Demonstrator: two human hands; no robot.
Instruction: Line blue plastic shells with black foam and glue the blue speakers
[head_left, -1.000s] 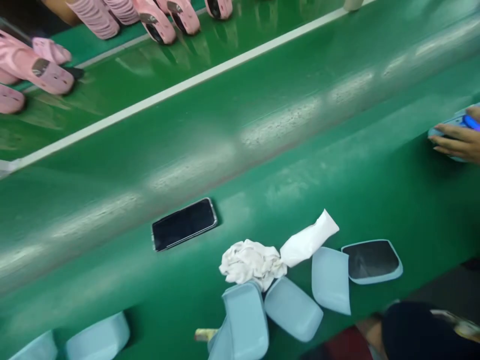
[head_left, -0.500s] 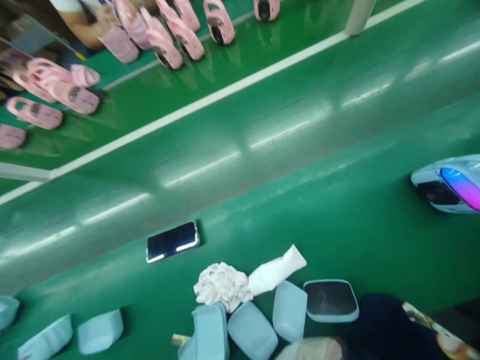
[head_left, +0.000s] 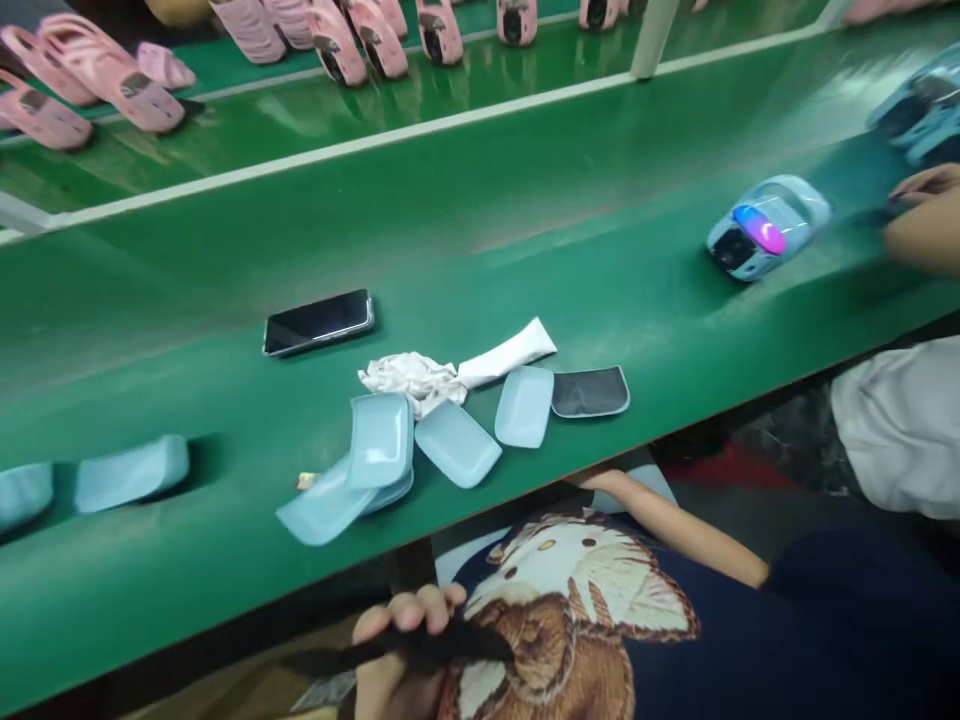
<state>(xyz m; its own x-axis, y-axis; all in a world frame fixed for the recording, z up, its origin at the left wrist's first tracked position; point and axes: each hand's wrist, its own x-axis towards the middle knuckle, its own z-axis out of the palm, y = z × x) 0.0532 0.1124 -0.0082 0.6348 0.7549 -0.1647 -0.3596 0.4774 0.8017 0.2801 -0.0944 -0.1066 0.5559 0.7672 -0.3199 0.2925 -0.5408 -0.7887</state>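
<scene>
Left grip (head_left: 394, 650) just popped into view, closed on a black strap (head_left: 442, 645) below the desk (head_left: 525, 250); right grip (head_left: 592, 480) sits behind the edge, can't tell if it's open

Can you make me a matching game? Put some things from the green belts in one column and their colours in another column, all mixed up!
Things:
1. smartphone
2. crumpled cloth
3. slipper
4. plastic shell

Colours:
A. pale blue
B. pink
C. black
D. white

Right pairs: 1-C, 2-D, 3-B, 4-A
</scene>
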